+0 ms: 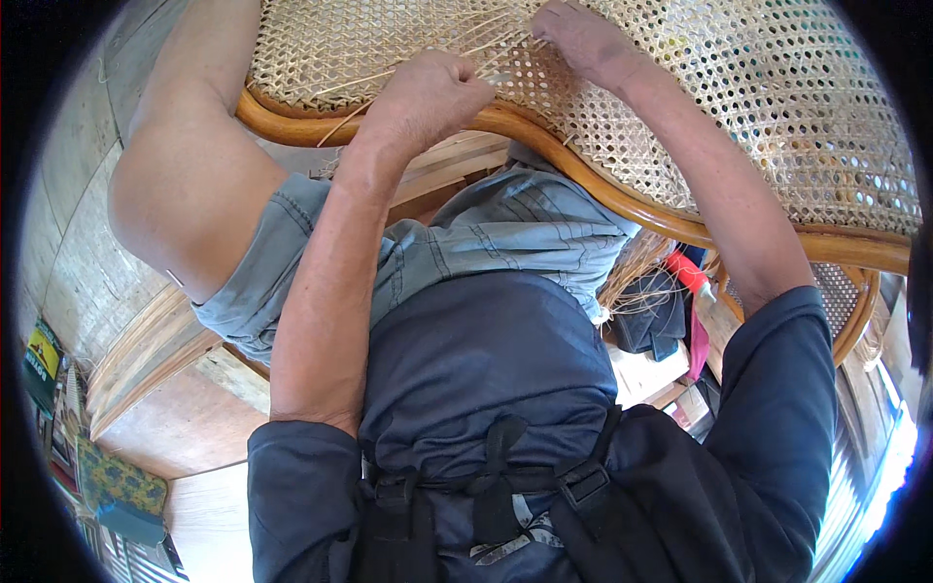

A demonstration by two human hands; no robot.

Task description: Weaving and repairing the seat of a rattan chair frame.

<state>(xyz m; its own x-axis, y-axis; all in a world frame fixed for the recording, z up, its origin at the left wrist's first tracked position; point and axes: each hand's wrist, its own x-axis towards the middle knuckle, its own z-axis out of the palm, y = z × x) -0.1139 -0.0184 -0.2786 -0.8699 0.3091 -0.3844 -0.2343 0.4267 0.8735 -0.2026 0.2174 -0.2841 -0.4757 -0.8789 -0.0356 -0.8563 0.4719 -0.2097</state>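
Note:
A woven cane panel (671, 126) in a curved, varnished wooden frame (544, 144) spans the top of the view. My left hand (428, 102) is closed above its near edge, fingers curled round a thin cane strand (340, 128) that shows on its left side. Beside those fingertips is a small pale flat piece (499, 78), too small to name. Farther off and to the right, my right hand (586, 41) rests on the weave, fingertips pinched among loose strands. Several strands cross the panel between the hands, partly hidden by my fingers.
My bare left knee (165, 219) lies beside the frame. Below the panel, at right, are a bundle of loose cane (637, 277), a red bottle with a white tip (688, 272) and a dark pouch (649, 316). Wooden boards (185, 389) stand at left.

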